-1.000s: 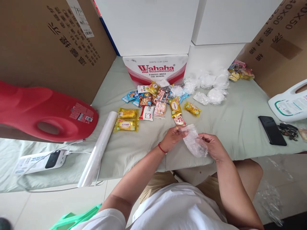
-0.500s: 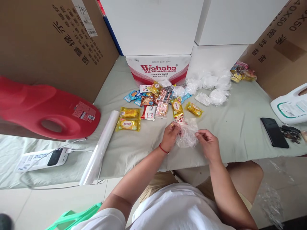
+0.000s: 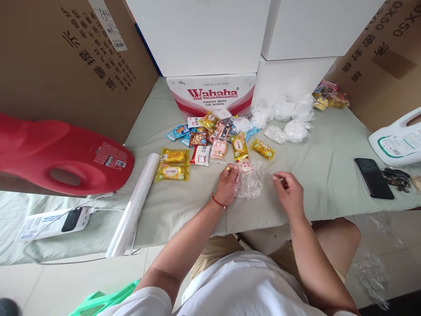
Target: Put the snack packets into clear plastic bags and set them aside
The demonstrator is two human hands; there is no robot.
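My left hand (image 3: 227, 182), with a red cord at the wrist, pinches the left edge of a crumpled piece of clear plastic film (image 3: 250, 182). The film hangs just above the cloth, and a red-and-white snack packet (image 3: 244, 166) shows at its far edge. To the right, my right hand (image 3: 290, 191) is apart from the film, its fingers curled together with nothing visible in them. Beyond the hands lie yellow-wrapped cakes (image 3: 239, 145), another yellow cake (image 3: 262, 149), a pink packet (image 3: 219, 149) and a white-and-red packet (image 3: 200, 155). Two more yellow cakes (image 3: 172, 172) lie side by side to the left.
Crumpled clear plastic bundles (image 3: 295, 131) lie behind, before white boxes and a Wahaha carton (image 3: 213, 94). A film roll (image 3: 134, 204), red jug (image 3: 66, 153) and power strip (image 3: 55, 223) are left. A phone (image 3: 374, 178), keys (image 3: 396, 180) and white bottle (image 3: 396, 142) are right.
My right hand has let go of the film's right edge and moved slightly right. The film has drawn in toward my left hand, which still holds it. The view has shifted a little.
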